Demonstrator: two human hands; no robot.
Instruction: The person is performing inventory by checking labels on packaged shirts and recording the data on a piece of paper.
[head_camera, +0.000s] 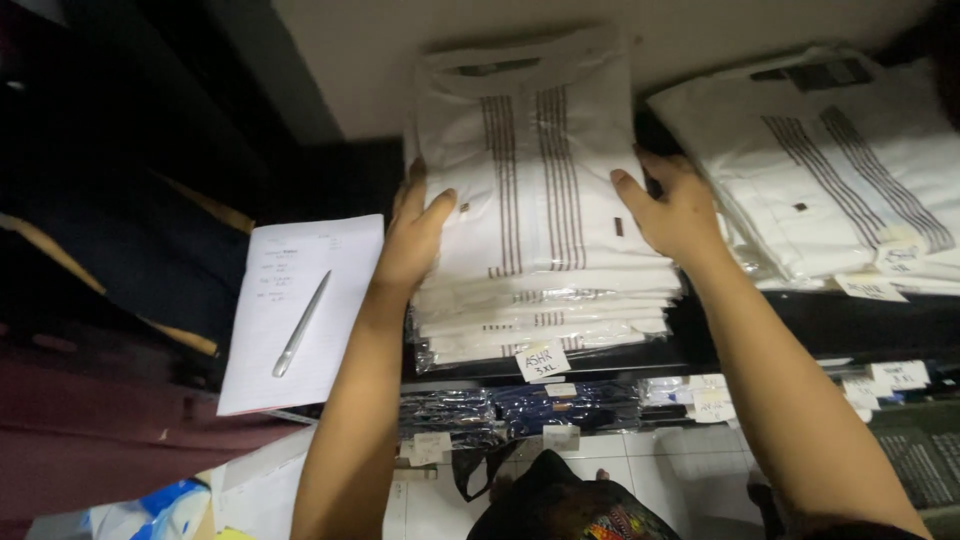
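A stack of folded white shirts with brown vertical stripes, each in a clear plastic bag (545, 190), sits on a dark shelf. My left hand (413, 235) presses against the stack's left side, fingers pointing up. On the right side my right hand (672, 205) holds the top packs, with the thumb on the upper shirt. Both hands clasp the pile from either side. A small paper size tag (542, 360) hangs at the front of the stack's bottom.
A white sheet of paper (305, 310) with a silver pen (301, 323) lies left of the stack. A second pile of white striped shirts (830, 160) sits at right. Dark bagged garments (520, 410) fill the shelf below, with white floor tiles beneath.
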